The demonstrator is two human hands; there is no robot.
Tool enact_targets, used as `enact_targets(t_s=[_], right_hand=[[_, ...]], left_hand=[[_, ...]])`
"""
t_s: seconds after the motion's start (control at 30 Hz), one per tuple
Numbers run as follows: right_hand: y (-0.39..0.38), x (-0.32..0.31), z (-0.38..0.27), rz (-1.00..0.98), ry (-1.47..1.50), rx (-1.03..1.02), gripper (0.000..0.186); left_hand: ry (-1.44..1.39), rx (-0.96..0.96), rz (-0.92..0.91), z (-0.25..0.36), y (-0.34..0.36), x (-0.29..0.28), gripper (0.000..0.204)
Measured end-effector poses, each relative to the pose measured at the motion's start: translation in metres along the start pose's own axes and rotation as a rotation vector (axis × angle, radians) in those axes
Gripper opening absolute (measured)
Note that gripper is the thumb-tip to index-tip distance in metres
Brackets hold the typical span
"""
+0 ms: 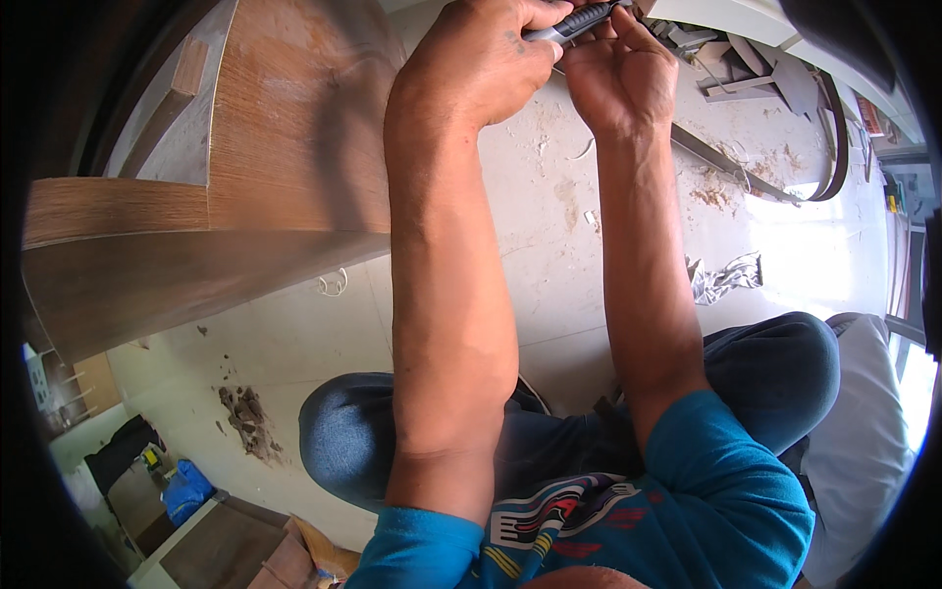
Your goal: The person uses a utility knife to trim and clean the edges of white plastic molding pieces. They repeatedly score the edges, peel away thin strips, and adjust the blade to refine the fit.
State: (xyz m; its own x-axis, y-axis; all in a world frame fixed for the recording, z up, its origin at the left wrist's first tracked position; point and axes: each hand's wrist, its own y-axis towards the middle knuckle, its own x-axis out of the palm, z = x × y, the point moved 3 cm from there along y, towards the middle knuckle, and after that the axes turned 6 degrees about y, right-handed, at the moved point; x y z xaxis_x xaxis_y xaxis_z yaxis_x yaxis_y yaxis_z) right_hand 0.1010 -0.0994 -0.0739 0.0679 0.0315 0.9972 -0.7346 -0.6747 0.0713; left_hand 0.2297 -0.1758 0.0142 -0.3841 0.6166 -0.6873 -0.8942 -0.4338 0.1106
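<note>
At the top edge of the head view, my left hand [491,59] is closed around a grey and black utility knife [579,20] with a ridged grip. My right hand [628,83] is palm up just beside it, fingers curled and thumb against the knife's far end. The tip of the knife is cut off by the picture's edge and partly covered by my fingers, so the blade cannot be made out. To the left of my left hand stands a wood-grain cabinet piece [294,118] with a brown panel face.
A long dark strip [726,162] runs across the floor and curls at the right. Scrap pieces [751,74] lie at the far right. Near the right knee is a crumpled silvery wrapper [726,278]. Brown debris [250,422] and a blue bag [186,491] are at lower left.
</note>
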Motion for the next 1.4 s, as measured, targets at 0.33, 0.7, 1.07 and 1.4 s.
enact_targets(t_s=[0.33,0.7,1.07,1.4], right_hand=[[0.004,-0.001,-0.003,-0.057,0.044,-0.007,0.015],[-0.01,0.007,-0.002,-0.032,0.029,-0.037,0.014],[-0.005,0.006,-0.002,-0.102,-0.053,-0.014,0.015],[0.002,-0.001,-0.003,-0.082,0.025,-0.014,0.016]], left_hand=[[-0.02,0.075,-0.012,0.024,-0.003,-0.014,0.022],[-0.045,0.146,-0.003,0.013,0.0,-0.008,0.025],[-0.022,-0.004,-0.08,0.028,-0.003,-0.016,0.024],[-0.06,0.187,0.016,0.014,0.003,-0.005,0.021]])
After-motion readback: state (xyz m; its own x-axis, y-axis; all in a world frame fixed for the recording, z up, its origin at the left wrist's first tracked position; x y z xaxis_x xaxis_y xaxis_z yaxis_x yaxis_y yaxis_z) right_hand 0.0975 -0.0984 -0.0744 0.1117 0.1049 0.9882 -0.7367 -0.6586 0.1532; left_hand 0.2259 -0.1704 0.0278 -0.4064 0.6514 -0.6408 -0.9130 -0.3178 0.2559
